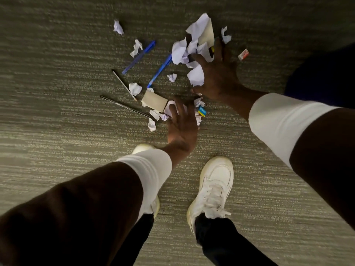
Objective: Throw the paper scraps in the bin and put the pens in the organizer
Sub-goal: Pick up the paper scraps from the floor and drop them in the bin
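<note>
Crumpled white paper scraps (179, 51) strewn on grey carpet floor (57, 131) among blue plastic pens (139, 57). Both hands spread wide, left (181, 123) and right (218, 73) (raking scraps together, seemingly); holding nothing yet.

left shoe (143, 148) mostly behind sleeve

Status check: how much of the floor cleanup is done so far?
Nothing looks finished. Scraps still litter the carpet, and both blue pens lie there. In hand: the right hand and left hand are open, pressing into the paper piles. No bin or organizer is in view; everything remains.
</note>
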A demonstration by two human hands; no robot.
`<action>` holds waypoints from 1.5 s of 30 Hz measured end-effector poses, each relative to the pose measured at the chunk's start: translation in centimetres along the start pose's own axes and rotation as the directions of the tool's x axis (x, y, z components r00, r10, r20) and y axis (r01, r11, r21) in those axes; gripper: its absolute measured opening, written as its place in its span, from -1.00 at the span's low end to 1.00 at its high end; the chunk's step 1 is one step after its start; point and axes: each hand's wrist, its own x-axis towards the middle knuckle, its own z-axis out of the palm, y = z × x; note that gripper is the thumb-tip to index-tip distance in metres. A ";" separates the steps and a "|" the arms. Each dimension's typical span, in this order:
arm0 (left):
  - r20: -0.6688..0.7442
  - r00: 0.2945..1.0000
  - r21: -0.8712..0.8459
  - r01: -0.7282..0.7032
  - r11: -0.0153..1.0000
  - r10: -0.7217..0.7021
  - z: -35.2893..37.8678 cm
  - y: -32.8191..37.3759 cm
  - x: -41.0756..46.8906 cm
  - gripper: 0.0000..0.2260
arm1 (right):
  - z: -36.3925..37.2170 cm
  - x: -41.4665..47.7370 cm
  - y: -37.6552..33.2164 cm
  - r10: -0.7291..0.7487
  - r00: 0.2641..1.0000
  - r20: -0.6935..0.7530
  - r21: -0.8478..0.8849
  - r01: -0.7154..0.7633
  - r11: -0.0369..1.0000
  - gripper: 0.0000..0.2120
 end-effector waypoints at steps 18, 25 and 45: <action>-0.220 0.941 -0.171 -0.296 0.940 0.257 -2.3 -5.1 0.9 -0.52 | 2.8 -4.5 0.7 0.085 0.967 -0.241 0.231 -0.028 0.973 -0.82; -0.205 0.962 -0.252 -0.230 0.940 0.181 -6.1 -4.6 -2.8 -0.66 | 0.0 -10.7 1.2 0.386 0.916 -0.110 0.508 -0.282 0.814 -0.70; -0.279 0.938 -0.409 -0.308 0.859 0.204 -25.0 9.6 -11.5 -0.79 | -14.9 -25.4 4.0 0.701 0.705 -0.108 0.775 -0.383 0.504 -0.77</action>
